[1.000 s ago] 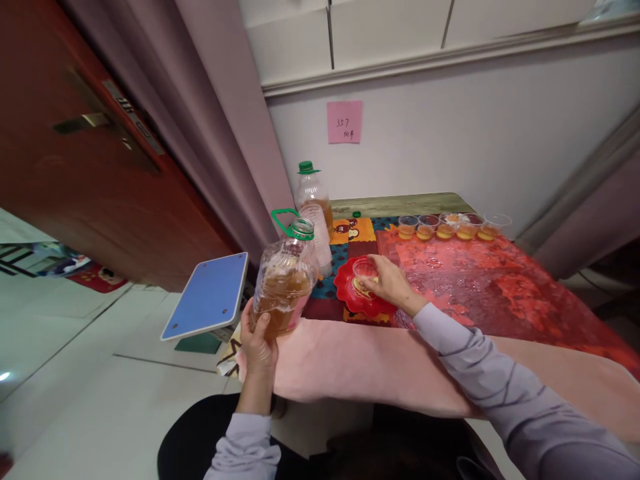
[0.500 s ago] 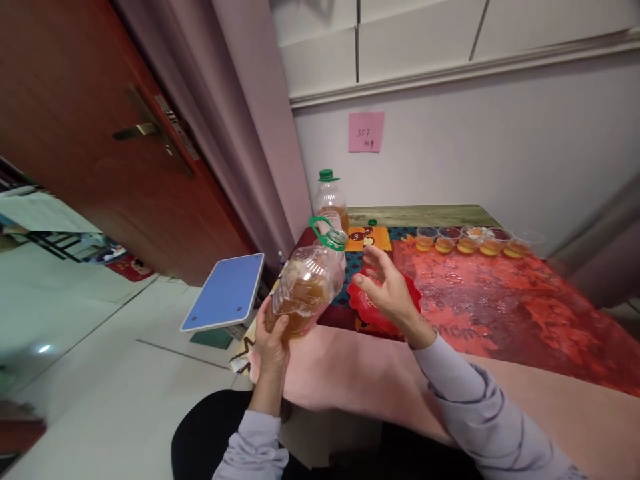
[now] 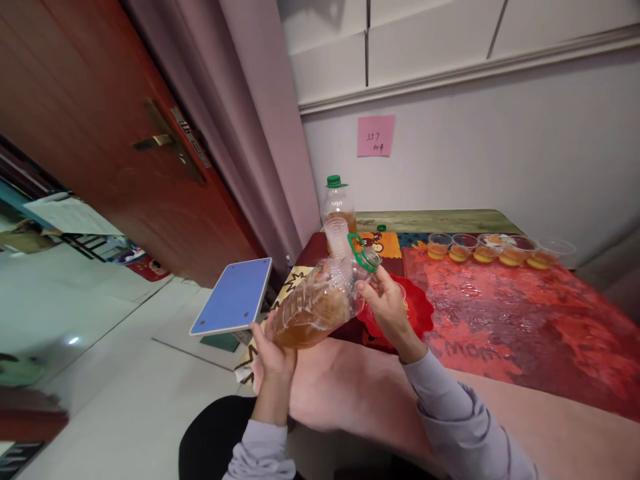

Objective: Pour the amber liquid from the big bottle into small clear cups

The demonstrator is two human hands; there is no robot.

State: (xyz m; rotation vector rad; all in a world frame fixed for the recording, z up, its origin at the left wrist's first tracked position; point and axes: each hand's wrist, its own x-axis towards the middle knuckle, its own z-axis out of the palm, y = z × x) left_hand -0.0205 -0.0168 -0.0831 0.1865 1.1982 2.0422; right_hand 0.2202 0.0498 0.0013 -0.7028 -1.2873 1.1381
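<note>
The left hand (image 3: 274, 352) and right hand (image 3: 390, 308) hold the tipped plastic jug (image 3: 320, 303), maybe getting ready to pour, which needs slow, steady tipping

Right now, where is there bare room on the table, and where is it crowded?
Bare: the red table cover, bordered by the row of cups behind and the pink cloth in front. Crowded: the left end, where the tilted jug, cup stack, capped jug and red plate bunch together.
</note>
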